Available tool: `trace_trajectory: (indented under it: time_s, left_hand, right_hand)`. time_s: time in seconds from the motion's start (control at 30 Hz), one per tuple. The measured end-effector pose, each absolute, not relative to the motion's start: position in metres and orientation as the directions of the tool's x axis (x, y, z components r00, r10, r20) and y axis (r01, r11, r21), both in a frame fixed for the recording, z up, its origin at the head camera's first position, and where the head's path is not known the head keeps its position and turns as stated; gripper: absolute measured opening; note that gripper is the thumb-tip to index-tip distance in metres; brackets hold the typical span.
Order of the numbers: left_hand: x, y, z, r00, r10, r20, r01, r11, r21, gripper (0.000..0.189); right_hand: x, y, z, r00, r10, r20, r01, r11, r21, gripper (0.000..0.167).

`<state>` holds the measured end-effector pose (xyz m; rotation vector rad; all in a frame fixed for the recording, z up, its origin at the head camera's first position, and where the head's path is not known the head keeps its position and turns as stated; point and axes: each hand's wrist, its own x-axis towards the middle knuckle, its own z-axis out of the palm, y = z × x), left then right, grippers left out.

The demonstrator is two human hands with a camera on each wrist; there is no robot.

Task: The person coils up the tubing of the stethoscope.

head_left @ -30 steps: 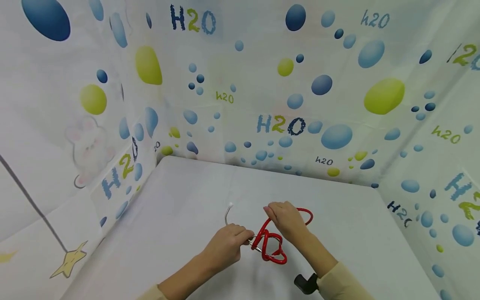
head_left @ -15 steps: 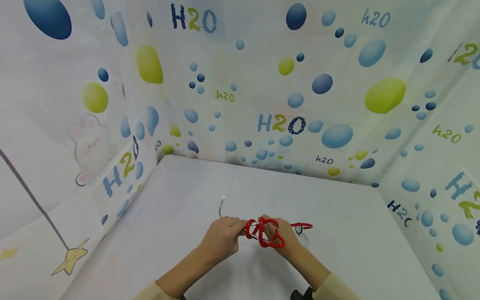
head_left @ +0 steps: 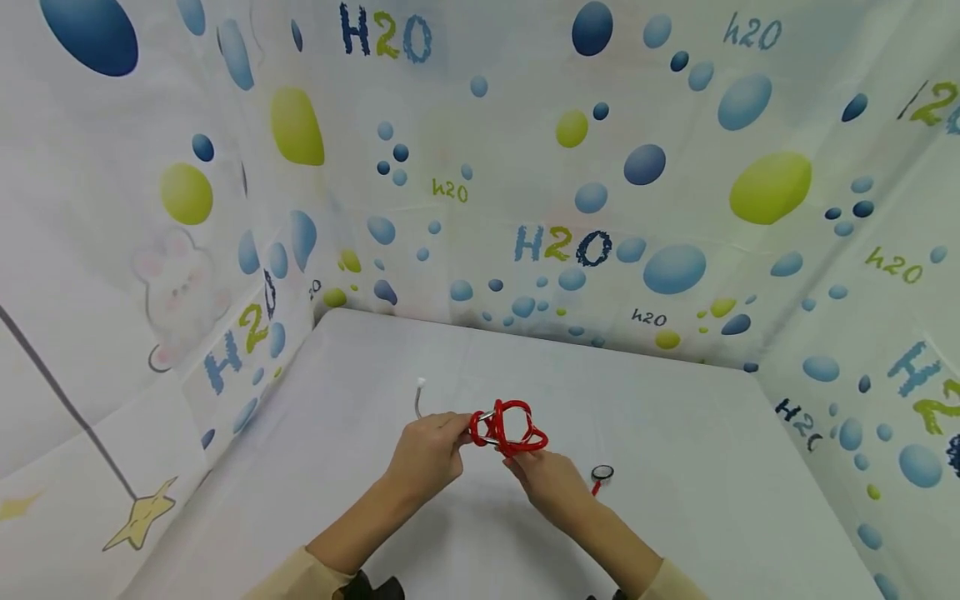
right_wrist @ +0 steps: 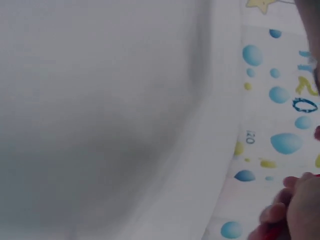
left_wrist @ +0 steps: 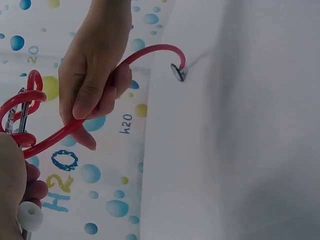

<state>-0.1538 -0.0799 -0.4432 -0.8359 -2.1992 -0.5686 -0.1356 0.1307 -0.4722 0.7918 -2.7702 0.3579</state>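
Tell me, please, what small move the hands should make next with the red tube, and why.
Perhaps the right hand should gently guide the red tube further around the metal rods: the left hand grips the rods, the tube already loops about them, and its disc end is unheld.

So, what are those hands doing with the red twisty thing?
A person is holding a stethoscope, its red tube looped around its metal tubes. The left hand grips it beside the loops; the right hand holds the red tube farther along. The round chest piece sticks out free past the right hand.
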Motion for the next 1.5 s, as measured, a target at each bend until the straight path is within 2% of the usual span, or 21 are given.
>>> trace_trajectory:
  time_s: [0.13, 0.23, 0.3, 0.4, 0.57, 0.7, 0.8, 0.93, 1.0, 1.27, 1.37, 1.5]
  left_hand:
    - [-0.16, -0.083, -0.452, -0.553, 0.366, 0.749, 0.686, 0.71, 0.159, 0.023]
    - [-0.163, -0.085, -0.458, -0.565, 0.355, 0.745, 0.673, 0.72, 0.168, 0.022]
    - [-0.165, -0.087, -0.461, -0.577, 0.35, 0.738, 0.664, 0.727, 0.175, 0.022]
    - [-0.165, -0.089, -0.464, -0.599, 0.337, 0.726, 0.646, 0.739, 0.191, 0.021]
    - [-0.166, -0.091, -0.471, -0.633, 0.317, 0.706, 0.62, 0.754, 0.217, 0.022]
    - [-0.166, -0.091, -0.481, -0.657, 0.314, 0.685, 0.601, 0.767, 0.224, 0.02]
    - [-0.164, -0.09, -0.491, -0.653, 0.337, 0.678, 0.603, 0.773, 0.197, 0.019]
    - [-0.163, -0.088, -0.501, -0.623, 0.387, 0.679, 0.623, 0.771, 0.131, 0.019]
    - [-0.162, -0.087, -0.503, -0.613, 0.404, 0.679, 0.628, 0.77, 0.109, 0.019]
    - [-0.16, -0.081, -0.502, -0.61, 0.441, 0.658, 0.63, 0.774, 0.065, 0.02]
    - [-0.161, -0.078, -0.502, -0.589, 0.463, 0.662, 0.653, 0.755, 0.053, 0.02]
    - [-0.161, -0.075, -0.504, -0.579, 0.493, 0.649, 0.679, 0.733, 0.05, 0.021]
  right_hand:
    - [-0.131, 0.125, -0.47, -0.868, -0.484, 0.116, -0.495, 0.818, -0.292, 0.034]
    - [-0.126, 0.121, -0.465, -0.882, -0.469, -0.039, -0.429, 0.835, -0.345, 0.042]
    - [-0.121, 0.119, -0.462, -0.88, -0.461, -0.117, -0.398, 0.848, -0.35, 0.046]
    - [-0.115, 0.117, -0.457, -0.867, -0.473, -0.155, -0.41, 0.855, -0.318, 0.049]
    - [-0.109, 0.118, -0.451, -0.878, -0.467, -0.101, -0.43, 0.864, -0.263, 0.037]
    - [-0.106, 0.121, -0.445, -0.902, -0.431, -0.015, -0.428, 0.898, -0.102, 0.021]
    - [-0.101, 0.12, -0.439, -0.903, -0.429, -0.018, -0.429, 0.903, 0.008, 0.014]
    - [-0.094, 0.114, -0.431, -0.891, -0.451, -0.051, -0.454, 0.889, 0.069, 0.012]
    - [-0.092, 0.111, -0.428, -0.884, -0.466, -0.03, -0.467, 0.879, 0.096, 0.013]
    - [-0.096, 0.108, -0.412, -0.876, -0.483, -0.008, -0.475, 0.859, 0.19, 0.014]
    - [-0.1, 0.11, -0.407, -0.848, -0.529, 0.041, -0.504, 0.826, 0.252, 0.014]
    - [-0.106, 0.116, -0.405, -0.752, -0.644, 0.138, -0.583, 0.749, 0.316, 0.016]
